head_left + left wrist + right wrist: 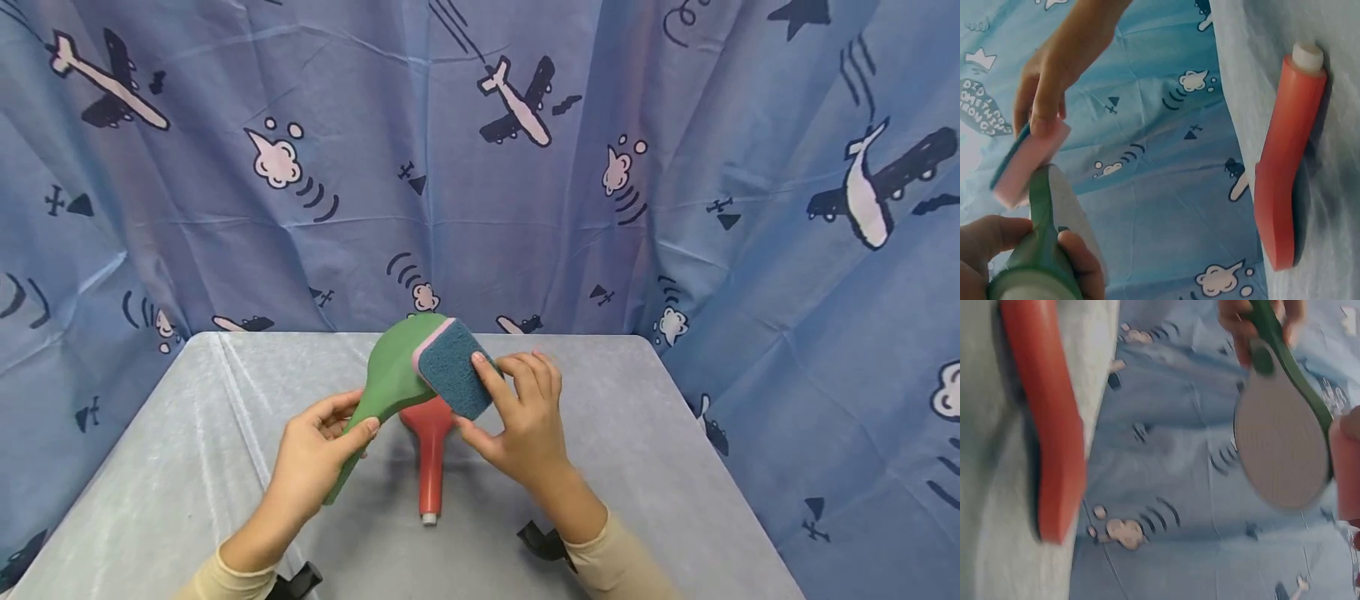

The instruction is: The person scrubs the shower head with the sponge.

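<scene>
My left hand (318, 446) grips the handle of a green paddle (390, 375), raised above the table with its round head tilted up and away. My right hand (525, 412) pinches a sponge (453, 367) with a dark blue scouring face and a pink body, laid against the paddle's head. In the left wrist view the sponge (1025, 162) touches the green paddle (1044, 231) edge, and the left fingers (1082, 262) wrap the handle. A red paddle (430, 454) lies flat on the table below both hands, handle toward me; it also shows as the red paddle (1285, 162) and the red paddle (1047, 419).
The grey table (187, 450) stands before a blue curtain (480, 167) printed with aeroplanes and clouds, which hangs close behind and on both sides. Black wrist-camera mounts (543, 542) show at the near edge.
</scene>
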### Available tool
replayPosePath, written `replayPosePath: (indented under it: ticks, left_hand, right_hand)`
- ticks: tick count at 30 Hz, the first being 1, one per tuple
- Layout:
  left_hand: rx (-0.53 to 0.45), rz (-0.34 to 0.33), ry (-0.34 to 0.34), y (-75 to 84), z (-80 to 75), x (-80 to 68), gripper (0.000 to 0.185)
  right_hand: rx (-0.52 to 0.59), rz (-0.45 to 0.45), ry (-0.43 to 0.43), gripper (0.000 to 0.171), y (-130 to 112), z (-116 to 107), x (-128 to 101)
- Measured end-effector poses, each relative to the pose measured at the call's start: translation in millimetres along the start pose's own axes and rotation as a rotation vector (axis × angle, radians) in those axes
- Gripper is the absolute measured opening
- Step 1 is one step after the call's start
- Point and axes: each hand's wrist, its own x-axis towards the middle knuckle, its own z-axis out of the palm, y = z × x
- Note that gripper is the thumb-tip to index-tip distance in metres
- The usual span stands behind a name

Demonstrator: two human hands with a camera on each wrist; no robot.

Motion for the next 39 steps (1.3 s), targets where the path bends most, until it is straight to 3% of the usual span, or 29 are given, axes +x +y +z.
replayPosePath:
  ticks: [5, 7, 12, 18, 20, 23, 25, 31, 33, 37, 39]
  left_hand:
    - [-0.124, -0.096, -0.058, -0.8, 3.6, 1.8, 0.039]
    - [-0.149, -0.118, -0.066, -1.0, 4.5, 2.3, 0.038]
    - [-0.188, -0.159, -0.083, -1.0, 5.2, 2.3, 0.041]
    - [-0.224, -0.199, -0.096, -3.6, 6.0, 2.4, 0.038]
    - [-0.229, -0.2, -0.104, -3.4, 6.1, 1.7, 0.039]
    - [-0.226, -0.19, -0.11, -1.5, 5.5, 1.0, 0.042]
    - [-0.221, -0.188, -0.107, -0.1, 5.0, 0.7, 0.042]
    - [-0.231, -0.195, -0.111, -1.7, 6.5, 0.3, 0.039]
    - [-0.235, -0.195, -0.115, -1.8, 6.8, -0.2, 0.039]
    - [-0.231, -0.19, -0.117, 0.3, 5.3, -0.7, 0.041]
    - [-0.224, -0.192, -0.122, 0.3, 4.4, -0.7, 0.043]
  right_hand:
    - [-0.099, -0.253, 0.045, 0.064, -9, 9, -4]
    - [-0.125, -0.252, 0.063, 0.063, -7, 9, -4]
    - [-0.113, -0.11, 0.105, 0.064, -2, 8, -5]
    - [-0.192, -0.346, 0.095, 0.057, -14, 15, -6]
    - [-0.206, -0.331, 0.122, 0.055, -13, 13, -5]
    - [-0.196, -0.22, 0.161, 0.058, -7, 9, -2]
    - [-0.183, -0.195, 0.163, 0.06, -5, 7, -1]
    - [-0.217, -0.38, 0.097, 0.059, -13, 13, -6]
    - [-0.216, -0.35, 0.104, 0.06, -10, 11, -5]
    - [-0.13, -0.107, 0.107, 0.059, 2, 1, 0]
    - [-0.064, -0.031, 0.098, 0.059, 4, -2, 1]
